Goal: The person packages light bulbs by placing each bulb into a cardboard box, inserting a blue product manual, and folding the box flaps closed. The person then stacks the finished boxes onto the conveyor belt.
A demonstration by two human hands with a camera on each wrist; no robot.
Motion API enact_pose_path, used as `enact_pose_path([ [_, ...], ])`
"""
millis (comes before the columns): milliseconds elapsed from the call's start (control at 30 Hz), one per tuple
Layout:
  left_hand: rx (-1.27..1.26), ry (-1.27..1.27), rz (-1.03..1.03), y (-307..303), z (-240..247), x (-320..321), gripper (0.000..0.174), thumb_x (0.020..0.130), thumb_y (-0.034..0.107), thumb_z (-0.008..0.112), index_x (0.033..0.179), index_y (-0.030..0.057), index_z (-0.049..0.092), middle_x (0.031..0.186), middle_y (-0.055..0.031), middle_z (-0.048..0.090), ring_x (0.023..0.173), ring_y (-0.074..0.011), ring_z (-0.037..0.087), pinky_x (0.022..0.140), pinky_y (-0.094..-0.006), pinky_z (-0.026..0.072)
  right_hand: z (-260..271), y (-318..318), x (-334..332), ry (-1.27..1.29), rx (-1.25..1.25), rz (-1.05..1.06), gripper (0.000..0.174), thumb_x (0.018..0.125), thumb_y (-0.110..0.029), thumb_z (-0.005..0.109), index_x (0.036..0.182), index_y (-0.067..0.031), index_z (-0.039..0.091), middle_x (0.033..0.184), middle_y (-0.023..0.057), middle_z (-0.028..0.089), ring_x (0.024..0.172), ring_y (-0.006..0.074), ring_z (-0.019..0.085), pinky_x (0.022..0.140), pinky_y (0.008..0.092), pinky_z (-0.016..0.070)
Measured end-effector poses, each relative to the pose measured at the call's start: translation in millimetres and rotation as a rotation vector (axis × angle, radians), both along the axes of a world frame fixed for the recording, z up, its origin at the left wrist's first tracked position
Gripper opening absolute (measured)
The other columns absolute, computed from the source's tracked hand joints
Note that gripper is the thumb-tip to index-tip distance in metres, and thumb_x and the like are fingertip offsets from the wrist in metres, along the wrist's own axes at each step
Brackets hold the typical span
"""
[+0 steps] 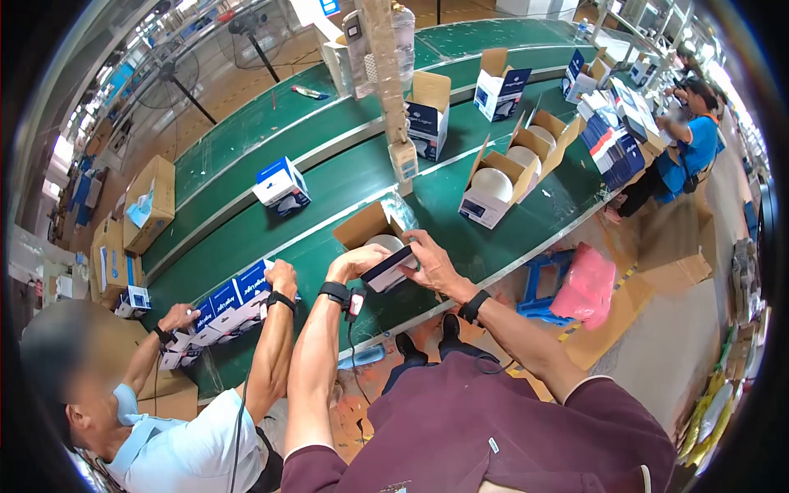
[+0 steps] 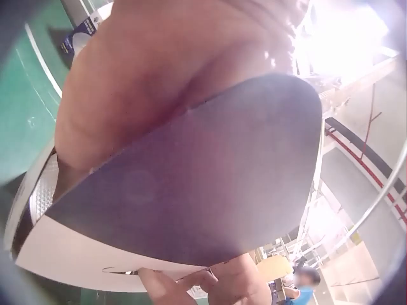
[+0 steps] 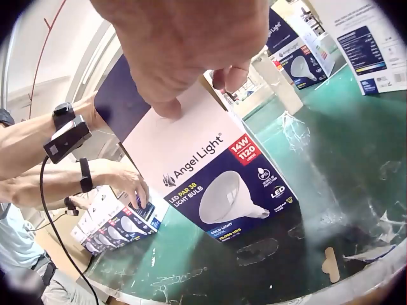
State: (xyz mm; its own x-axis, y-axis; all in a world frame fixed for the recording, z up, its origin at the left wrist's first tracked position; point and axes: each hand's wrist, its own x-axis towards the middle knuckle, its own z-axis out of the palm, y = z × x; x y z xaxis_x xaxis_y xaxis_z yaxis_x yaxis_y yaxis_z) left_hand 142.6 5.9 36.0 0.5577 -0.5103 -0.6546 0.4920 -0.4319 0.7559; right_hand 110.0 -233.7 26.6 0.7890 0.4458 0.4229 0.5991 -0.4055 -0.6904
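Observation:
A light bulb box (image 3: 219, 181) stands on the green conveyor in front of me, white and navy with a bulb printed on its side. Its top is open, and a dark flap (image 2: 191, 171) sticks out toward me. A round white bulb (image 1: 384, 243) shows under my hands in the head view. My left hand (image 1: 359, 261) bends over the box's left edge at the flap, its fingertips hidden behind the flap in the left wrist view. My right hand (image 1: 433, 264) pinches the right upper edge, thumb on the white front panel and fingers over the rim.
Open boxes with bulbs (image 1: 491, 184) line the belt at right, beside stacked flat cartons (image 1: 612, 152). A closed box (image 1: 282, 186) lies across the belt. At left, another person's hands (image 1: 282, 278) touch a row of boxes (image 1: 223, 301). A post (image 1: 385, 90) rises ahead.

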Motion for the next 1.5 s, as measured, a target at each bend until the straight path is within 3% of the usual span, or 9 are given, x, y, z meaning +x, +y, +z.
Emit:
enact_pose_path([
  [333,0.083,-0.766,-0.268,-0.4,-41.0,14.7,0.013,0.081,0.01,0.072,0.091,0.0091,0.079,0.074,-0.0003,0.069,0.075,-0.0106,0.06,0.068,-0.0351,0.0537,-17.0,-11.9,7.3,-0.12,0.006,0.098,0.044,0.076,-0.02,0.088,0.111,-0.0054,0.065,0.135,0.0208,0.059,0.122,0.0433,0.061,0.099,0.0465,0.0545],
  [533,-0.06,-0.331,0.175,-12.4,-8.2,-10.3,0.025,0.104,0.02,0.064,0.115,0.0018,0.076,0.094,0.0024,0.07,0.085,-0.0093,0.059,0.076,-0.0296,0.0504,-6.6,-4.2,-3.9,0.0,0.123,-0.009,0.037,0.079,-0.031,0.091,0.1,-0.0059,0.074,0.127,0.0132,0.067,0.115,0.0343,0.065,0.096,0.0441,0.0542],
  [767,-0.036,-0.213,0.03,4.5,1.3,-6.3,0.031,0.1,0.034,0.075,0.107,0.0043,0.081,0.092,0.0044,0.073,0.082,-0.0057,0.061,0.072,-0.0272,0.0513,0.8,4.2,-4.9,0.091,0.034,-0.086,0.043,0.081,-0.039,0.089,0.099,-0.0039,0.073,0.122,0.0131,0.064,0.112,0.0343,0.065,0.093,0.0432,0.055],
  [1067,0.168,-0.458,-0.057,1.5,41.4,-6.5,0.018,0.092,0.015,0.076,0.104,0.0034,0.083,0.086,0.0038,0.076,0.078,-0.0056,0.063,0.072,-0.0275,0.0533,-3.8,-0.8,7.3,0.02,0.044,-0.004,0.035,0.082,-0.03,0.086,0.105,-0.0072,0.072,0.113,0.0129,0.066,0.105,0.0359,0.065,0.088,0.0451,0.0529],
  [1167,0.039,-0.564,0.273,12.8,69.9,1.5,0.014,0.092,0.017,0.078,0.093,0.0027,0.08,0.085,-0.0013,0.074,0.082,-0.0119,0.067,0.078,-0.0304,0.0547,8.5,-11.2,9.2,-0.081,0.07,0.155,0.039,0.084,-0.017,0.082,0.12,-0.0105,0.071,0.108,0.0109,0.071,0.104,0.0334,0.063,0.093,0.0445,0.0493],
  [1267,-0.244,-0.871,1.089,69.5,77.9,38.6,0.05,0.105,0.024,0.067,0.148,0.0015,0.053,0.12,-0.0053,0.068,0.104,-0.0169,0.065,0.092,-0.0342,0.0538,-4.2,-7.4,2.3,0.008,0.085,0.048,0.053,0.09,-0.011,0.07,0.142,-0.0083,0.061,0.107,0.0179,0.069,0.1,0.0383,0.061,0.09,0.0491,0.0462],
  [1367,0.414,-1.379,1.01,44.1,99.0,7.0,0.038,0.107,0.021,0.061,0.135,-0.0041,0.064,0.136,-0.0233,0.065,0.129,-0.0327,0.06,0.109,-0.0412,0.0469,9.0,4.1,0.4,0.04,0.058,-0.089,0.069,0.094,-0.017,0.075,0.157,-0.0092,0.049,0.096,0.0198,0.064,0.088,0.0396,0.06,0.08,0.0476,0.0493],
  [1400,0.27,-1.36,0.921,13.9,105.6,-22.1,0.039,0.104,0.019,0.065,0.136,-0.0038,0.063,0.143,-0.0251,0.061,0.135,-0.0374,0.057,0.114,-0.0442,0.0436,13.3,6.4,2.0,0.058,0.036,-0.08,0.07,0.093,-0.017,0.075,0.158,-0.0106,0.048,0.094,0.0194,0.064,0.086,0.0387,0.06,0.08,0.0471,0.0497],
  [1500,0.589,-1.391,0.357,-32.4,68.9,-99.6,0.082,0.082,0.039,0.086,0.147,-0.0006,0.054,0.157,-0.0288,0.046,0.144,-0.0466,0.046,0.118,-0.0521,0.0383,12.5,12.9,4.7,0.077,0.046,0.014,0.067,0.093,-0.024,0.077,0.154,-0.0094,0.053,0.096,0.0181,0.064,0.088,0.0367,0.06,0.082,0.0465,0.0503],
])
